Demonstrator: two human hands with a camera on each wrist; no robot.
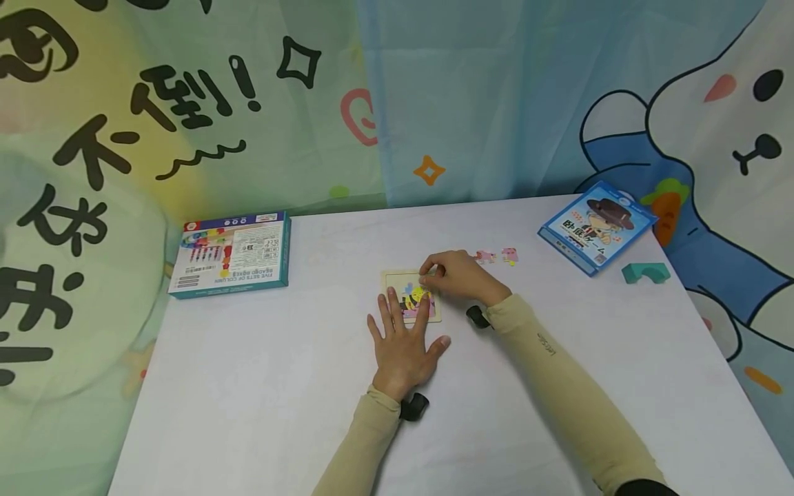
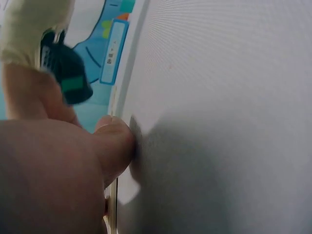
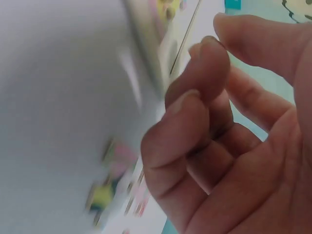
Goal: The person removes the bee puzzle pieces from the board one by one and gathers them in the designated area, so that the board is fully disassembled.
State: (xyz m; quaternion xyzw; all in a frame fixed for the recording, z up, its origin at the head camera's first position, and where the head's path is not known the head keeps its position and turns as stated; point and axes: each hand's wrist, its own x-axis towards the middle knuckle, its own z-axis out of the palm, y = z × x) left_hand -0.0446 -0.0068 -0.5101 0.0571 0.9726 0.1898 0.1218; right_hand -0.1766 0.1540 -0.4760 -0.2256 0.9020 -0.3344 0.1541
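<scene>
A small jigsaw puzzle (image 1: 414, 296) with a yellow-and-black bee lies in a pale wooden frame (image 1: 438, 314) mid-table. My left hand (image 1: 402, 348) has its fingers spread over the frame's lower edge, fingertips on the picture. In the left wrist view, the left thumb (image 2: 114, 146) rests close along the table beside the thin board edge (image 2: 113, 207). Over the frame's upper right corner is my right hand (image 1: 455, 274), its fingers bent and thumb near the index finger. The right wrist view shows the curled fingers (image 3: 175, 126); I cannot tell whether a piece is between the fingertips.
Pink puzzle pieces (image 1: 510, 255) lie just right of the right hand. A boxed set (image 1: 232, 255) sits at the back left, a blue box (image 1: 597, 227) at the back right. Near the right edge is a green arch block (image 1: 646, 273). A printed curtain (image 1: 459, 103) hangs behind the table.
</scene>
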